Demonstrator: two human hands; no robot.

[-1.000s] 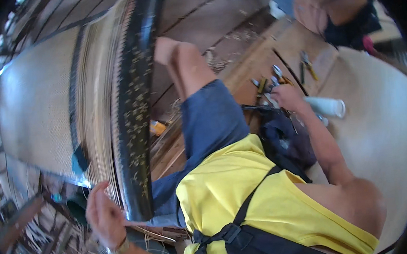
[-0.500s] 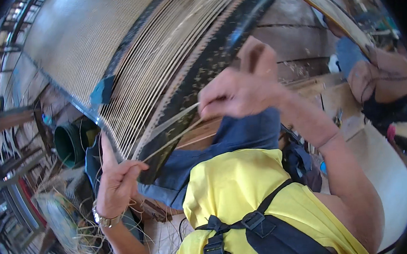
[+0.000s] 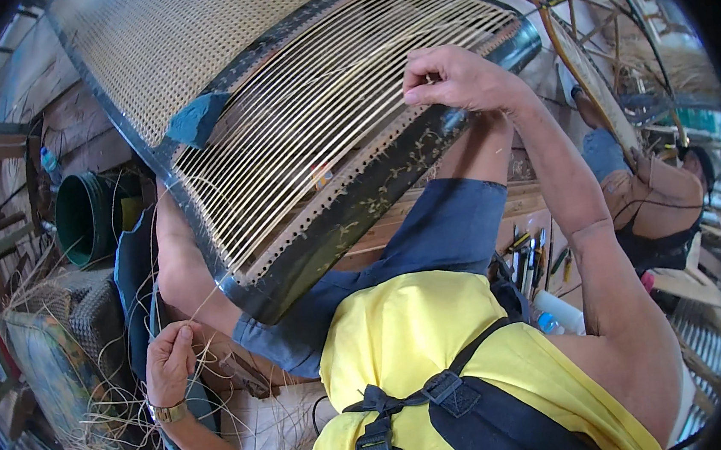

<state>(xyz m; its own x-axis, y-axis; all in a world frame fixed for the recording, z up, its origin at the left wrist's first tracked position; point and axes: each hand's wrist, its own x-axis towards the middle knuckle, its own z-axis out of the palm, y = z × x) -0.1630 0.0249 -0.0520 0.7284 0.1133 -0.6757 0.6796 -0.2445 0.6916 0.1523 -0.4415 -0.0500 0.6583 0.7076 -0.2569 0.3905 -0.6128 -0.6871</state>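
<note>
A black wooden frame (image 3: 352, 224) with painted sprigs and a row of holes lies tilted across my lap. Pale cane strands (image 3: 317, 117) run side by side over its opening. At the frame's near left corner, my left hand (image 3: 171, 361) pinches a thin cane strand (image 3: 207, 303) between thumb and forefinger. My right hand (image 3: 464, 83) is above the right part of the strands, fingers curled and thumb pressed in; what it grips, if anything, is hidden. A blue cloth-like piece (image 3: 198, 121) sits on the frame's middle bar, beside a finished woven cane panel (image 3: 182, 43).
On the left are a green bucket (image 3: 81, 219), a patterned cushion (image 3: 55, 363) and a tangle of loose cane (image 3: 129, 417). Several pen-like tools (image 3: 531, 257) stand right of my lap. Another person (image 3: 662, 190) sits at the far right beside a curved wooden frame (image 3: 578, 69).
My right hand has moved up and right, and the loop stretched between my hands has gone. My left hand has dropped away from the frame's corner, toward me. The frame appears flatter in view.
</note>
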